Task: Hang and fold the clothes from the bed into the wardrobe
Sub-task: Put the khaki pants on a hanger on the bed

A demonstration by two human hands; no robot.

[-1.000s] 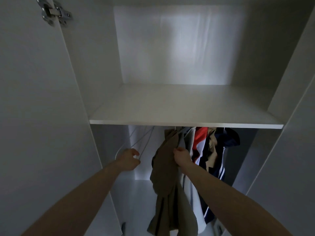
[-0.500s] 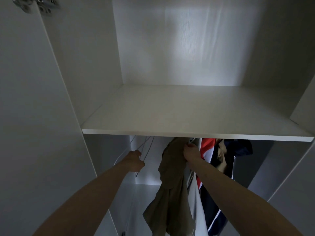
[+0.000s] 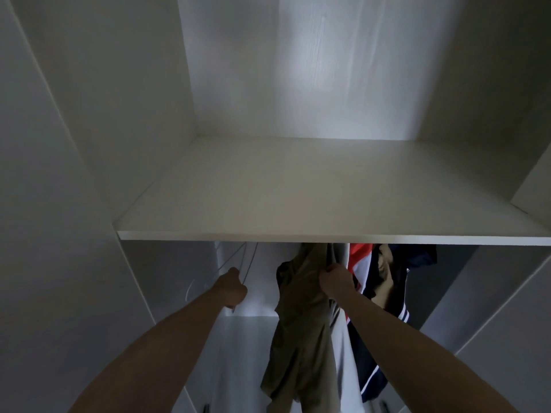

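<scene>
Wardrobe (image 3: 298, 189): left hand (image 3: 231, 289) grips wire hangers (image 3: 249, 260); right hand (image 3: 337, 280) pinches khaki garment (image 3: 301, 323).

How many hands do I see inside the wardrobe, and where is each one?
2. The left hand grips thin wire hangers under the shelf; the right hand pinches the olive garment.
</scene>
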